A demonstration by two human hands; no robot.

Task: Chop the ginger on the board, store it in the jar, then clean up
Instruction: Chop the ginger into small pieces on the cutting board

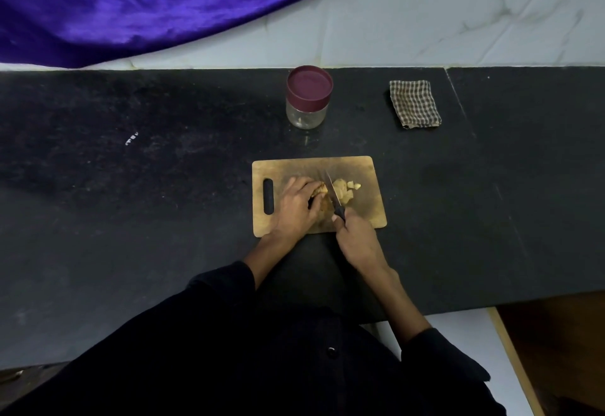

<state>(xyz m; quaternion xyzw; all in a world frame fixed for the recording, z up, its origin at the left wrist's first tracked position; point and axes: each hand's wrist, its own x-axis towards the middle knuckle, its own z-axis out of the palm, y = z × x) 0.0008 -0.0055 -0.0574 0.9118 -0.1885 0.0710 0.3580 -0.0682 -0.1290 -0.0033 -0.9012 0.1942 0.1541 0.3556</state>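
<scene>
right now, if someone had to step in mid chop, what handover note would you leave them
Left hand grips the uncut brown ginger piece on the wooden cutting board.
Right hand grips the black-handled knife, blade down against the ginger.
Pale chopped ginger chunks lie on the board right of the blade.
The clear jar with maroon lid stands behind the board, lid on; the checked folded cloth lies to its right.
Done: part of the chopping.
Left: finish chopping, open the jar, fill it, clean up.
</scene>
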